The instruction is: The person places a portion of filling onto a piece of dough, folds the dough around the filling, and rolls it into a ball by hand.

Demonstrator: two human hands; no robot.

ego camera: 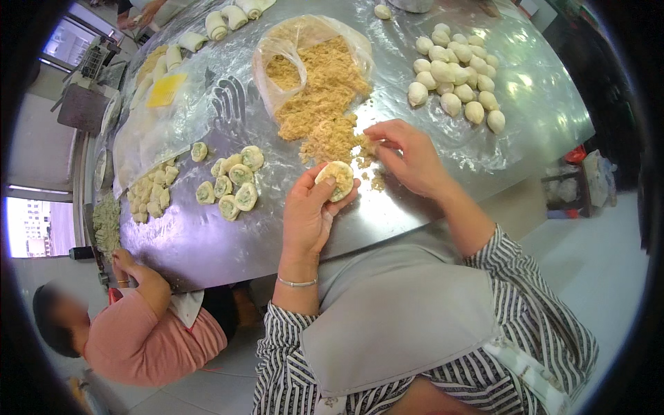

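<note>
My left hand [314, 207] holds a flat round of dough [335, 181], its thumb pressed on the crumbly filling in the middle. Just to the right, the fingertips of my right hand [407, 155] touch loose crumbs at the edge of the yellowish filling [329, 140]. Whether they grip any of it is not clear. The filling spills towards me from the mouth of a clear plastic bag [275, 85]. Left of my hands lie several small dough pieces with green-flecked faces [241, 175]. A heap of pale dough balls [461, 67] sits beyond my right hand.
The floured metal table [249, 254] curves around me. At left are cut dough lumps [150, 192], a plastic sheet [171, 124] with a yellow scraper [166, 90], and dough rolls [216, 26]. A co-worker [150, 332] reaches towards a green mixture [106, 223]; another person's hands [140, 18] show far left.
</note>
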